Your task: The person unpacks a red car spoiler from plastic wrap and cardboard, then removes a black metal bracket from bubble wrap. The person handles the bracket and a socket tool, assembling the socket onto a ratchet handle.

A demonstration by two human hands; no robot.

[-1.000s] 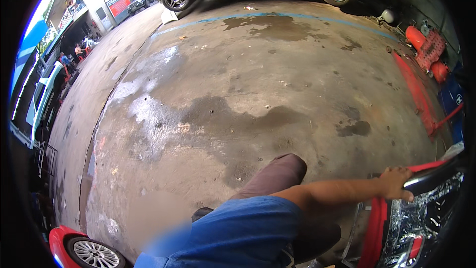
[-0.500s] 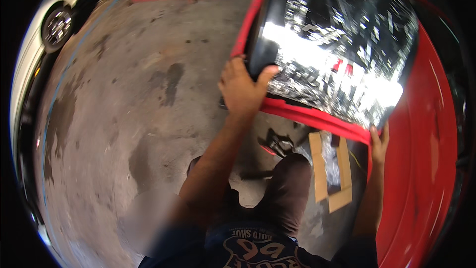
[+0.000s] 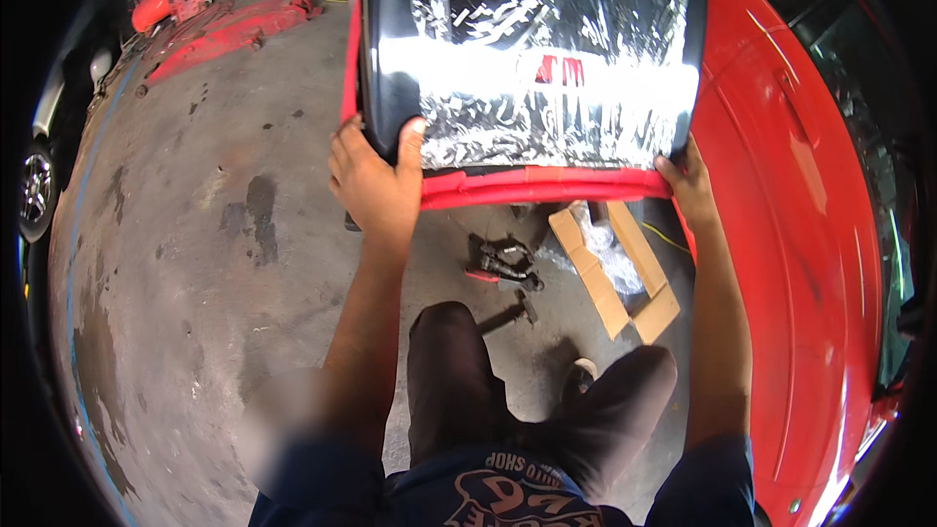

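Observation:
A glossy black panel [image 3: 395, 88] in front of me is covered by crinkled clear film [image 3: 547, 0] that throws back bright light. A red strip [image 3: 547, 185] runs along its near edge. My left hand [image 3: 376, 176] grips the near left corner, thumb on top and fingers round the outer side. At the near right corner, my right hand [image 3: 688, 181] holds the edge with its thumb on top; its other fingers are partly hidden. What supports the panel from below is hidden.
A red car body [image 3: 791, 205] stands close on the right. On the floor below lie an opened cardboard box [image 3: 590, 273] with clear wrapping, a dark tool [image 3: 503, 263] and a hammer-like tool [image 3: 512, 312]. A red floor jack [image 3: 229, 34] is at the far left.
The panel now sits further left in view and squarer to me. Both hands keep their grip at its corners. My knees have spread apart.

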